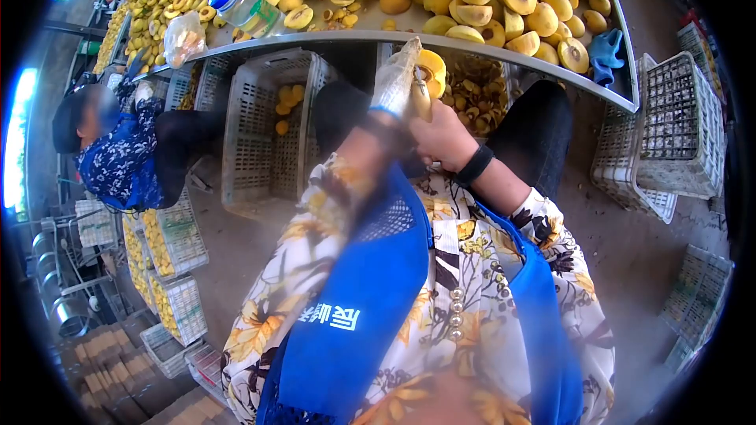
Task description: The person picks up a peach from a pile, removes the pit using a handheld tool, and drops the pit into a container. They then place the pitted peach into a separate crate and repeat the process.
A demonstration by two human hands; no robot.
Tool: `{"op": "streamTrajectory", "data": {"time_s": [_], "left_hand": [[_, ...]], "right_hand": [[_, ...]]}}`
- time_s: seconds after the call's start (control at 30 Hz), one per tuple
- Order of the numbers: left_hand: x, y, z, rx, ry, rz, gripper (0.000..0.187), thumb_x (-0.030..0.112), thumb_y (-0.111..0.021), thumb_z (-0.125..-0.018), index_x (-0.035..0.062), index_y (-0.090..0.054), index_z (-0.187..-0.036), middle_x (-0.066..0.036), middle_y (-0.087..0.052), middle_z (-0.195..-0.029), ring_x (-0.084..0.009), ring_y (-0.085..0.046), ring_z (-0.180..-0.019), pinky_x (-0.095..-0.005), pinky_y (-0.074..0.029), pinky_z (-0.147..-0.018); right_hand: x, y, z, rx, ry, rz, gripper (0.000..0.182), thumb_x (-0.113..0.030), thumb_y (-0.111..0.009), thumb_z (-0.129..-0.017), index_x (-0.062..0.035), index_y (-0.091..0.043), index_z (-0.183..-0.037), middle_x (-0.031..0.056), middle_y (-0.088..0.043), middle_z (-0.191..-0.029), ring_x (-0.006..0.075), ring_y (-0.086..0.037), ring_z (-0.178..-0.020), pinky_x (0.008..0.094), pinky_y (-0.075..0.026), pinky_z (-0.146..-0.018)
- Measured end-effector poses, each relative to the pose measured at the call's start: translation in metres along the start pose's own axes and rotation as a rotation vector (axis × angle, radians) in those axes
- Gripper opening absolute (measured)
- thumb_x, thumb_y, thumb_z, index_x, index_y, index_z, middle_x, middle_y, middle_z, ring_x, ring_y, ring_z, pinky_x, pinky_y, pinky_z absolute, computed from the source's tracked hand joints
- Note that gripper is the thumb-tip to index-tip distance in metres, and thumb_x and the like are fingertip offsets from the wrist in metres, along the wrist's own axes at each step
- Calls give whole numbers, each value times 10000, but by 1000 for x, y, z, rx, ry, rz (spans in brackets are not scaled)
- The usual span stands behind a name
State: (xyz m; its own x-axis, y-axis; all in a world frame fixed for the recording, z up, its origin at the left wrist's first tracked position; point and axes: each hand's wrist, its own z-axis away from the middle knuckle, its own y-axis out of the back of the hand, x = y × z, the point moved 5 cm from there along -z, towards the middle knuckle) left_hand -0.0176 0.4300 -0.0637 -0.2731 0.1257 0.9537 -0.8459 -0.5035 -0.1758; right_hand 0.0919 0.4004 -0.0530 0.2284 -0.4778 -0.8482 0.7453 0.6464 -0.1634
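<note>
My left hand (396, 83), in a clear plastic glove, is closed round a cut yellow peach (435, 71) just off the table's front edge. The peach's hollowed cut face shows. My right hand (442, 132), bare with a black band at the wrist, grips a small hand tool (422, 99) with a pale brown handle. The tool's tip is right at the peach, and its exact kind is unclear. Below both hands, between my knees, lies a heap of peach scraps (472, 98). Halved peaches (475, 4) are piled on the metal table (346, 37) ahead.
On the table are a clear jar with a blue lid (246, 9), a plastic bag (183, 39) and a blue glove (605, 55). A crate (272, 130) with several peaches stands left; stacked crates (669, 126) stand right. Another person (118, 149) sits at the far left.
</note>
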Motion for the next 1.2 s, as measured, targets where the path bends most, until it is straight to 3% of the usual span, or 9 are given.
{"op": "streamTrajectory", "data": {"time_s": [0.43,0.57,0.63,0.73,0.77,0.83,1.03,1.17,1.2], "left_hand": [[-9,16,7,-53,377,619,372,380,-587,-814,56,-535,-988,-71,-586,-753,-186,-563,-603,-261,-468,-514],[-30,123,-39,-14,171,751,565,623,-439,-795,84,-488,-961,-112,-574,-803,-271,-588,-707,-362,-506,-557],[14,183,-21,635,-110,277,510,565,-510,-792,98,-540,-995,-117,-615,-783,-278,-615,-646,-395,-517,-535],[73,222,-28,805,-150,-1055,518,458,-622,-731,60,-583,-1061,-144,-574,-1071,-290,-554,-980,-373,-447,-815],[91,213,-37,826,-280,-1253,552,449,-632,-717,51,-564,-1092,-165,-550,-1106,-300,-536,-1009,-357,-432,-841],[111,182,-77,621,-664,-1186,578,461,-635,-702,62,-551,-1113,-175,-537,-1121,-323,-514,-1035,-374,-416,-866],[84,67,-207,-10,-443,-1696,616,407,-622,-701,193,-433,-1247,-145,-388,-1299,-349,-453,-1107,-386,-396,-920],[92,74,-218,208,-413,-1323,300,288,-622,-707,125,-642,-958,-84,-635,-973,-275,-595,-897,-344,-463,-804],[89,88,-215,327,-585,-859,179,226,-607,-719,93,-673,-819,-66,-662,-783,-227,-624,-790,-298,-477,-740]], "right_hand": [[12,-17,-24,-647,-48,-698,68,-70,-475,-858,-98,-415,-874,-49,-324,-533,41,-243,-341,192,-194,-300],[8,0,-32,-424,-44,-647,58,-73,-480,-851,-81,-448,-898,-46,-323,-537,29,-267,-357,182,-220,-311],[16,24,-47,-183,-38,25,123,-136,-538,-815,-40,-490,-875,51,-474,-545,168,-447,-375,294,-371,-349],[36,43,-62,215,492,1063,238,-204,-592,-762,5,-527,-855,207,-583,-670,359,-576,-576,424,-474,-538],[37,42,-69,107,245,1009,291,-232,-607,-731,26,-544,-851,283,-574,-784,424,-564,-774,463,-460,-704],[27,31,-69,61,224,848,264,-212,-600,-728,14,-544,-852,255,-582,-740,403,-578,-709,464,-469,-646],[38,29,-64,131,373,892,245,-207,-594,-724,-16,-507,-849,229,-569,-679,400,-566,-647,454,-458,-570],[20,42,-40,227,376,811,236,-186,-624,-718,-17,-485,-806,236,-554,-647,410,-558,-645,448,-450,-559],[12,44,-37,302,378,806,224,-167,-624,-722,-19,-476,-799,241,-549,-650,412,-555,-646,447,-442,-549]]}}
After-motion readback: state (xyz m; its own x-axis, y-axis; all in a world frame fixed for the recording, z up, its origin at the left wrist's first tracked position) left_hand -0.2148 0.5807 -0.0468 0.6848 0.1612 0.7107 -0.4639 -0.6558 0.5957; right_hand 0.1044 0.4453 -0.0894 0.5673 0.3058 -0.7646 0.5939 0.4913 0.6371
